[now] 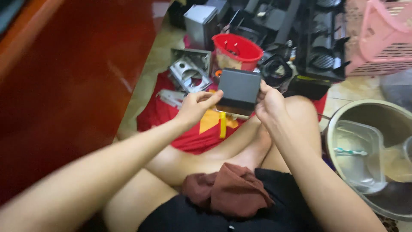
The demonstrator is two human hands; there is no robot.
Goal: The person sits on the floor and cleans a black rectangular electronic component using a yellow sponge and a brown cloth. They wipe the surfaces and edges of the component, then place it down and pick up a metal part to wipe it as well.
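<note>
Grey box [239,87], flat and square with a darker lower edge, is held up between both hands above the crossed legs of a person sitting on the floor. Seen from the head camera, the left hand [195,105] pinches the box's left edge, thumb on top and index finger stretched along the side. The right hand [268,102] grips the right edge with its fingers curled close together around it.

Below the box lies a red cloth [189,129] with a yellow patch, spread on the floor. A dark red rag [229,189] sits bunched on the person's lap. Behind the box stands a red bucket [237,51], and to its left lies a bent grey metal bracket [189,71] with a round hole. A pink plastic basket [380,38] fills the upper right corner. At the right edge rests a big metal basin [343,111] holding a clear plastic tub [358,152]. A reddish-brown wooden panel [73,73] covers the left side
</note>
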